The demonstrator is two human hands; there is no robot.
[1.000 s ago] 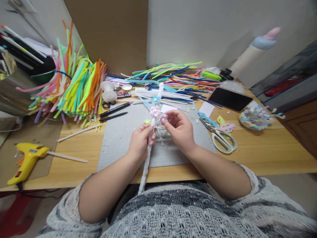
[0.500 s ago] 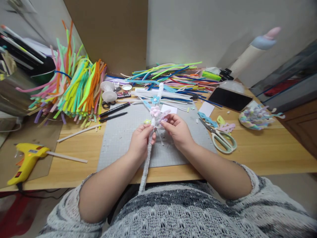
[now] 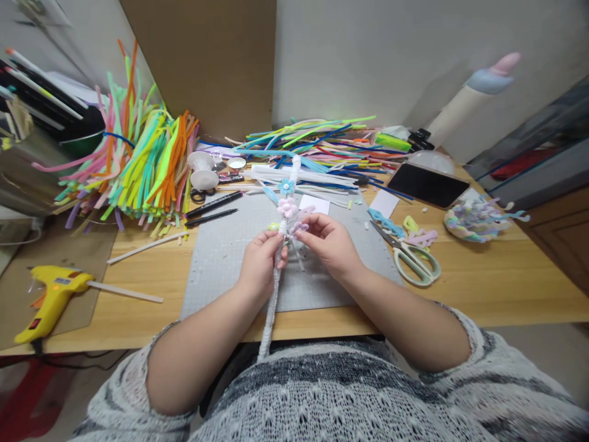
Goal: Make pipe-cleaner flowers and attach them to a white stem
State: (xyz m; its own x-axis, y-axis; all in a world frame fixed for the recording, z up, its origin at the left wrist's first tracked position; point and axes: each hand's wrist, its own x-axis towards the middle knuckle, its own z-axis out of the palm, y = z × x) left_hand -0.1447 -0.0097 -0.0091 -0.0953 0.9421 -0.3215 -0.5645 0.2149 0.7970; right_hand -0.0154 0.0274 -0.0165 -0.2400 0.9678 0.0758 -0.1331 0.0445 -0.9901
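A long white wrapped stick [image 3: 272, 306] runs from my lap up over the mat, with my left hand [image 3: 263, 261] closed round it near the middle. Along its upper part sit a blue flower [image 3: 286, 186], a pink flower [image 3: 288, 207] and a yellow-green one [image 3: 273, 226]. My right hand [image 3: 332, 244] pinches a light purple flower or bow-like piece [image 3: 300, 227] against the stick's right side. Thin pale strands hang below that piece. My fingertips partly hide where it meets the stick.
The grey cutting mat [image 3: 221, 270] lies beneath my hands. Scissors [image 3: 416, 264] and bent fuzzy pieces [image 3: 416, 232] lie to the right, near a phone [image 3: 427, 184]. A yellow glue gun [image 3: 55, 301] is at left. Pipe cleaners [image 3: 151, 166] are bundled behind, with loose ones [image 3: 317, 144] at the back.
The purple piece has turned a little in my right fingers and shows more clearly. The stick's top has tilted slightly left. My left hand keeps its hold.
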